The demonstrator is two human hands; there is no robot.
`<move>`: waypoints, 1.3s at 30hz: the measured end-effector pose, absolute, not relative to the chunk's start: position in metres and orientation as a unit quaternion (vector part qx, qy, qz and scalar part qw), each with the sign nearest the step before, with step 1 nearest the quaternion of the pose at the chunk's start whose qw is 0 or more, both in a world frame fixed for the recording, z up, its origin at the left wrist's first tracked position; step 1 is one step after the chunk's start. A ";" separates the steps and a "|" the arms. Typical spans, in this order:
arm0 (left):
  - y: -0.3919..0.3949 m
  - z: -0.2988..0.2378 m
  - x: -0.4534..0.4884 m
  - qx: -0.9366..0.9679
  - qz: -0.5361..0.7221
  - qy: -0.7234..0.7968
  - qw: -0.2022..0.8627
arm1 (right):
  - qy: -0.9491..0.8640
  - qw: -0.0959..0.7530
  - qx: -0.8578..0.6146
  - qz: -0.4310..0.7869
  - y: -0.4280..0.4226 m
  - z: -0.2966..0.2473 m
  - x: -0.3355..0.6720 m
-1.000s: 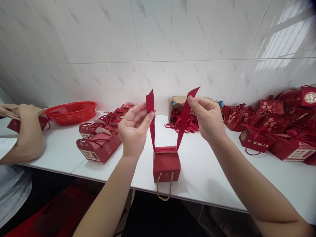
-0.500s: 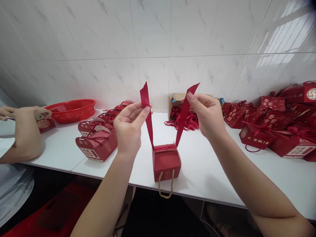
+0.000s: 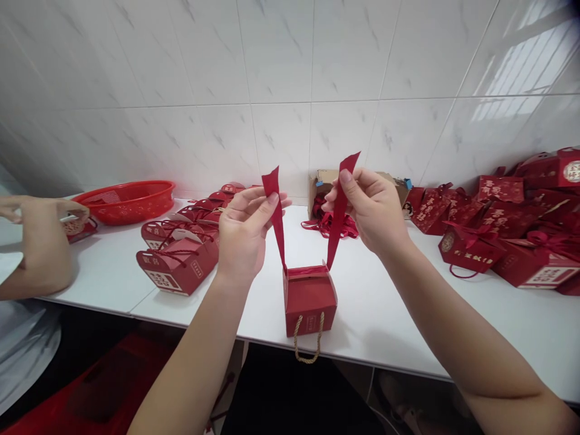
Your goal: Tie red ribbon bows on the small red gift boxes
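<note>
A small red gift box [image 3: 310, 298] with a tan rope handle [image 3: 308, 347] stands at the near edge of the white table [image 3: 385, 326]. A red ribbon rises from both sides of its top. My left hand [image 3: 247, 232] pinches the left ribbon end [image 3: 274, 205] between thumb and fingers. My right hand [image 3: 371, 208] pinches the right ribbon end [image 3: 341, 202]. Both ends are held up above the box, close together.
A row of closed red boxes [image 3: 179, 266] lies to the left, with a red plastic basket [image 3: 124, 201] behind. A cardboard box of red ribbons [image 3: 333, 211] stands by the wall. Several red boxes [image 3: 507, 235] pile at right. Another person's hand [image 3: 43, 238] holds a box at far left.
My two hands have drawn the ribbon ends closer together and slightly lower over the box. The box has shifted a little to the right. The other person's hands have moved slightly.
</note>
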State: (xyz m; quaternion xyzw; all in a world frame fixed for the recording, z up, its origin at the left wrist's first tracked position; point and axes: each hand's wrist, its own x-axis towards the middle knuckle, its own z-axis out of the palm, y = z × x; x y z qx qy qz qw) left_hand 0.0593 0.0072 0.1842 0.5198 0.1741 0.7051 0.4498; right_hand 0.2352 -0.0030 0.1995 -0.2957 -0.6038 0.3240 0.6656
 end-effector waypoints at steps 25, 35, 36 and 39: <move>0.004 0.194 0.057 0.554 0.524 0.229 0.605 | -0.843 0.513 -0.153 -0.059 0.011 0.173 0.238; 0.001 0.186 0.059 0.617 0.562 0.241 0.495 | -0.813 0.541 -0.134 -0.169 0.013 0.163 0.237; 0.000 0.184 0.060 0.642 0.579 0.247 0.439 | -0.798 0.557 -0.147 -0.178 0.012 0.161 0.237; -0.003 0.178 0.058 0.701 0.627 0.273 0.203 | -0.745 0.610 -0.212 -0.170 0.005 0.155 0.242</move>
